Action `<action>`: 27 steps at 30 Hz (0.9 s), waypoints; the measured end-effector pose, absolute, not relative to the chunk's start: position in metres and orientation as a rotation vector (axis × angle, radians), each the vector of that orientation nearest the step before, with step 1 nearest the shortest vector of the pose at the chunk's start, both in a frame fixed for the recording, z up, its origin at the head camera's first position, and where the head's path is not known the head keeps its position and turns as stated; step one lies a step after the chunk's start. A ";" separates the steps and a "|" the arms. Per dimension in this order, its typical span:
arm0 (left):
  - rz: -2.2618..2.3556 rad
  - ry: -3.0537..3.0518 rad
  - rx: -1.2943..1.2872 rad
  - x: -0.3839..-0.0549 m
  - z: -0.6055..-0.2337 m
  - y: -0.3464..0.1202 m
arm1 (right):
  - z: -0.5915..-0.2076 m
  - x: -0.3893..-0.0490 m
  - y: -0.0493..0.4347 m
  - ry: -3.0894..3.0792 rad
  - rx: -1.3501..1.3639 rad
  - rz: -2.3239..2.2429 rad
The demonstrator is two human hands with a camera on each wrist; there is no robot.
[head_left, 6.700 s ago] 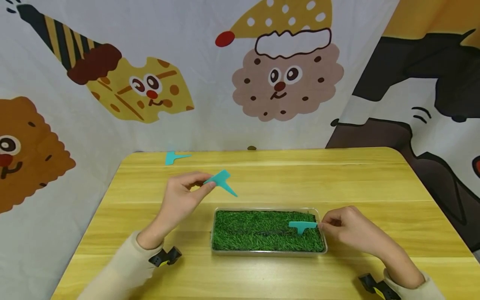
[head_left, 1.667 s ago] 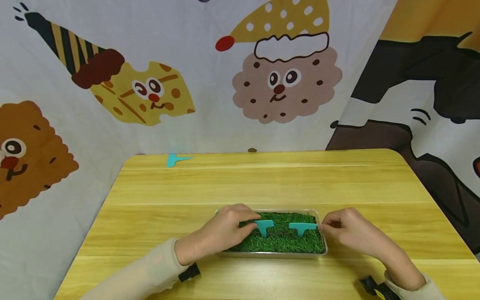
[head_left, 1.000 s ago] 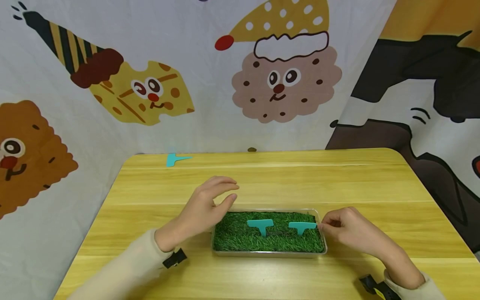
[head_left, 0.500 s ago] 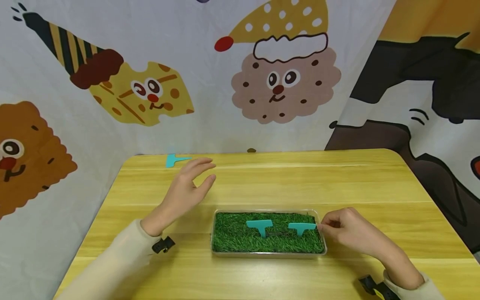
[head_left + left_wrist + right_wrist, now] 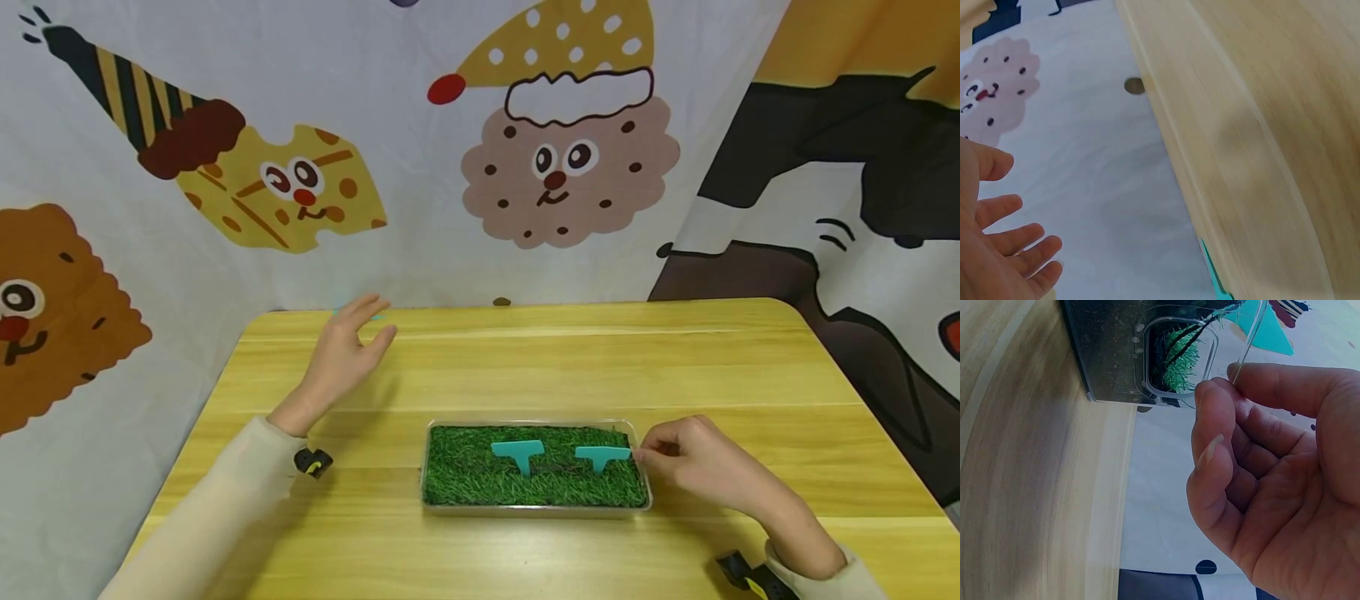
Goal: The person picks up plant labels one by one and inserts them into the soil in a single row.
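Note:
My left hand (image 5: 337, 358) is raised over the far left of the table, fingers spread and holding nothing. It mostly covers a teal T-shaped plant label at the back edge in the head view; part of that label (image 5: 1213, 275) shows in the left wrist view. Thumb and forefinger of my right hand (image 5: 701, 458) pinch the rim of a clear plastic box (image 5: 1116, 356) at its right end. Green artificial grass (image 5: 472, 487) fills the box. Two teal plant labels stand upright in it, one near the middle (image 5: 517, 448) and one at the right (image 5: 602, 454).
The wooden table (image 5: 562, 358) has its back edge against a cloth backdrop (image 5: 420, 167) printed with cartoon biscuits. A black strap with a small camera (image 5: 312, 462) is on my left wrist, and another (image 5: 742, 571) on my right.
My left hand has put its plant label upright into the grass, let go, and moved back and left to the far label. The right hand has stayed at the box's rim.

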State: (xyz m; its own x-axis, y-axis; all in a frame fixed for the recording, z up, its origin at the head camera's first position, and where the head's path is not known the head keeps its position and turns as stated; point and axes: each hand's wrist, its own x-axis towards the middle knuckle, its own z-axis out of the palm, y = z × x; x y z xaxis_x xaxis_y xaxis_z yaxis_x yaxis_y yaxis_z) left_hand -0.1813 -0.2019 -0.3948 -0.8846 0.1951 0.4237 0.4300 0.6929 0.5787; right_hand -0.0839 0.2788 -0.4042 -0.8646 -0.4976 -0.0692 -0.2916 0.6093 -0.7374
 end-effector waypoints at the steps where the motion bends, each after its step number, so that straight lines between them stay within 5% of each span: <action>1: -0.998 -2.586 -0.483 -0.183 -0.395 -0.204 | -0.404 -0.084 0.279 2.569 -0.649 -1.108; 27: -0.862 -3.031 -0.166 -0.234 -0.429 -0.267 | -0.406 -0.084 0.281 2.593 -0.652 -1.077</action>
